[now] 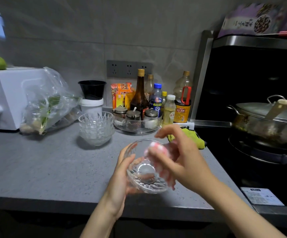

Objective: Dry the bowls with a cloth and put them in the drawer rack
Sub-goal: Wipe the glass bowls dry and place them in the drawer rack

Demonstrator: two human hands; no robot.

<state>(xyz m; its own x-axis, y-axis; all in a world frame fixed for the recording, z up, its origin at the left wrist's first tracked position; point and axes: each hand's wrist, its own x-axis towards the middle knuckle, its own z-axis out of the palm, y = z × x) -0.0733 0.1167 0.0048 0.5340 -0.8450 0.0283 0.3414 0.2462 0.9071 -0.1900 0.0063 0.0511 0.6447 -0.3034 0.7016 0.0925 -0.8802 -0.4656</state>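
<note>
glass bowl is off the counter, held above the front edge of the grey worktop, tilted with its mouth up and to the right; left hand cups it from the left and underneath, fingers curled round the outer wall; right hand comes in from the right, fingers bunched on a pink cloth pushed inside the bowl against its upper wall; cloth and fingertips are motion-blurred, so exact finger placement is unclear; stack of glass bowls sits upright on the worktop behind and left of the held one, well apart from it; just right of the stack, a clear tray with three lidded spice jars; behind the tray, a cluster of sauce and oil bottles against the wall under a socket strip; black cup stands on a white tub behind the stack; further left, a plastic bag of greens leaning on a white toaster oven; yellow-green rag lies at the worktop's right edge, partly hidden by the right hand; right of that, black hob with a lidded steel pot.
</note>
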